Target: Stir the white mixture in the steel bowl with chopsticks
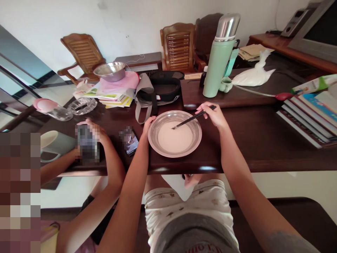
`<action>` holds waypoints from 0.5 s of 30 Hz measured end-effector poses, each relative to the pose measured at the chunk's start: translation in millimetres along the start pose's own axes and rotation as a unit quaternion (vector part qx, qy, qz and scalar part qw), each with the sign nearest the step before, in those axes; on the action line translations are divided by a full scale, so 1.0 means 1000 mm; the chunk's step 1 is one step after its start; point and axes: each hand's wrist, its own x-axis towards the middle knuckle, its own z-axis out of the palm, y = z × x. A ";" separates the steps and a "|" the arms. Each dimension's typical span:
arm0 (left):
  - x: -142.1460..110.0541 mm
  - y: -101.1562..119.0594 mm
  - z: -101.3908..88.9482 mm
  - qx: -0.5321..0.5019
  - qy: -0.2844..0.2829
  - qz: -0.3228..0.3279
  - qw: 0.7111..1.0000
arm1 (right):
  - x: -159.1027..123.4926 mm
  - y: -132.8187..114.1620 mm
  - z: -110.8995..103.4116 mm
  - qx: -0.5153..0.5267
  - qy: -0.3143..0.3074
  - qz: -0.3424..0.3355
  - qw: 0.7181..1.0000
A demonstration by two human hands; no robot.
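A steel bowl [196, 130] of pale batter [175, 137] sits near the front edge of the dark wooden table [252, 140]. My left hand [147, 125] rests against the bowl's left rim, its fingers curled on the edge. My right hand [214, 114] is closed on dark chopsticks [193, 118], whose tips dip into the batter. A tall green thermos [219, 56] stands behind the bowl on a raised board.
Another person's hands [91, 138] hold a phone at the left, beside a second phone [129, 140] and a mug [56, 144]. A black bag [164, 86], papers, a steel bowl [110, 70], a glass ashtray [82, 105], stacked books [313, 116] and a white plastic bag [254, 75] crowd the table. Chairs stand behind.
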 end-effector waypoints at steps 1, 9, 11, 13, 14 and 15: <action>0.000 0.000 0.000 0.001 0.000 0.000 1.000 | 0.000 0.000 -0.001 0.003 0.004 0.005 1.000; 0.004 -0.002 -0.004 -0.007 -0.015 -0.002 1.000 | 0.001 0.004 0.002 0.015 -0.031 0.005 0.999; 0.004 -0.002 -0.005 -0.008 -0.012 0.003 1.000 | 0.001 0.004 0.000 0.018 -0.005 0.004 1.000; 0.004 -0.002 -0.005 -0.007 -0.016 0.002 1.000 | 0.001 0.004 0.001 0.027 -0.026 0.016 0.999; 0.004 -0.002 -0.005 -0.007 -0.020 0.003 1.000 | 0.001 0.004 0.002 0.030 -0.049 0.023 0.998; 0.003 -0.002 -0.004 -0.008 -0.023 0.004 1.000 | 0.000 0.004 0.003 0.030 -0.068 0.026 0.997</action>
